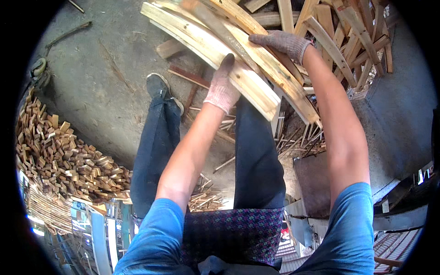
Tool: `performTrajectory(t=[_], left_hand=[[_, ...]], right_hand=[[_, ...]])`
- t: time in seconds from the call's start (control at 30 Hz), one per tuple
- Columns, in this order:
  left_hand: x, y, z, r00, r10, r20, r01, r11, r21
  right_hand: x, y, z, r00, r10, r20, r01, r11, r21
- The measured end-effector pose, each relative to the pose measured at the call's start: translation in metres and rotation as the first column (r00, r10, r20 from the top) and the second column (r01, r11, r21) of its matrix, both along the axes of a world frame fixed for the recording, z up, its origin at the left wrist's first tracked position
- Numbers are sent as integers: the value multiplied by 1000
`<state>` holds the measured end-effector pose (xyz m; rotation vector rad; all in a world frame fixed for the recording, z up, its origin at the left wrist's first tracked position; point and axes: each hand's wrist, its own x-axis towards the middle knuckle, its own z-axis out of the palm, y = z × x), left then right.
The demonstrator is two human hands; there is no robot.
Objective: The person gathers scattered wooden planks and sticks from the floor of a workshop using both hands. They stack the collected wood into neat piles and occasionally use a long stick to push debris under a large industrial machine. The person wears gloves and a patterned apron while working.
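Both my hands wear knitted work gloves with dark-coated fingertips. My left hand (223, 85) is closed round the near edge of a pale wooden board (192, 39), with a dark fingertip lying on top of it. My right hand (284, 44) grips the far edge of a second wooden board (270, 62), its fingers reaching over the top. Between these two lies a greyish, weathered strip of wood (224, 34). The boards slant from upper left to lower right above my knee, and their undersides are hidden.
Loose wooden slats (353, 39) lie heaped at the upper right. A large pile of short wood blocks (68, 160) stands at the left. Thin offcuts litter the concrete floor (114, 59) around my shoe (159, 87). A dark metal plate (316, 176) is at the right.
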<state>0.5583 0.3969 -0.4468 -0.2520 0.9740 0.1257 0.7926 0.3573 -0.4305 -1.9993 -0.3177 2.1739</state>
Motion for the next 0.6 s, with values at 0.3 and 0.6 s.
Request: performTrajectory(t=[0.3, 0.6], left_hand=[[13, 65, 151, 864, -441, -242, 502, 791, 350], [-12, 107, 235, 946, -218, -239, 253, 959, 129]], right_hand=[[-21, 46, 131, 988, -116, -103, 111, 992, -56], [-56, 50, 198, 833, -469, -292, 423, 882, -210]])
